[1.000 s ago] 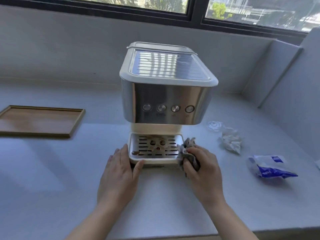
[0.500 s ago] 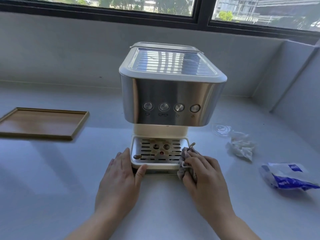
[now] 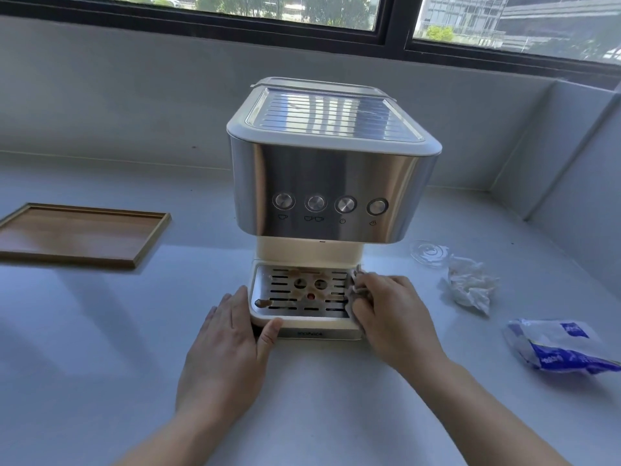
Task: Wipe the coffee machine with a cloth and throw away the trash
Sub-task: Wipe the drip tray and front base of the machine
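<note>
Left hand [image 3: 228, 344] lies flat, fingers spread, against the drip tray's [image 3: 302, 319] lower-left edge. Right hand [image 3: 389, 317] pinches the cloth [image 3: 353, 287] on its right edge. Bare counter [image 3: 100, 331] fills the frame's lower left.

A pale grey-white counter [image 3: 100, 381] fills the lower frame and runs back to a low matte grey wall [image 3: 117, 95]. At upper right the wall turns a corner and a side panel [image 3: 578, 183] comes forward. Along the top edge runs a dark-framed window [image 3: 393, 18], with trees and buildings outside. Daylight from it brightens the counter, leaving soft shadows at lower left. A shallow wooden tray [image 3: 77, 233] lies at mid left
</note>
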Demonstrator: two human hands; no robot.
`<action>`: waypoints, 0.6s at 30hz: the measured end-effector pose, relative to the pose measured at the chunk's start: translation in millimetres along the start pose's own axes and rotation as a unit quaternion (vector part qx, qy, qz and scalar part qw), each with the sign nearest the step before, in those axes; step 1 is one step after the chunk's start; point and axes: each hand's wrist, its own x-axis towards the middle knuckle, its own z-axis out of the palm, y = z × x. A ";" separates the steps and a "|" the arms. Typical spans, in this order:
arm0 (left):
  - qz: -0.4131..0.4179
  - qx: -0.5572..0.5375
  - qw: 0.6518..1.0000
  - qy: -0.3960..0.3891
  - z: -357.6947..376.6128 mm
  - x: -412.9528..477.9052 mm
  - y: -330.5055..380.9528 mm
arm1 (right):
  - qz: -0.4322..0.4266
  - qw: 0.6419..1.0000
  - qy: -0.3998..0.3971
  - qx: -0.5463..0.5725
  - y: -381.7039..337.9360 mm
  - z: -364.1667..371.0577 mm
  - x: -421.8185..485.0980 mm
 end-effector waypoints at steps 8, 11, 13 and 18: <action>-0.006 -0.005 1.000 -0.006 -2.2 -1.4 1.4 | -0.111 0.993 0.015 -0.025 -1.1 2.3 -26.2; -0.007 -0.007 1.000 -0.003 -3.1 -0.7 2.3 | -0.071 0.997 -0.002 -0.030 5.1 4.3 -3.9; -0.004 -0.007 1.000 -0.004 -4.4 -2.2 3.7 | -0.029 0.999 0.005 -0.045 0.6 7.7 17.6; -0.004 0.000 1.000 -0.004 -4.7 -1.9 3.4 | -0.124 0.992 0.004 -0.008 -13.9 17.2 -2.0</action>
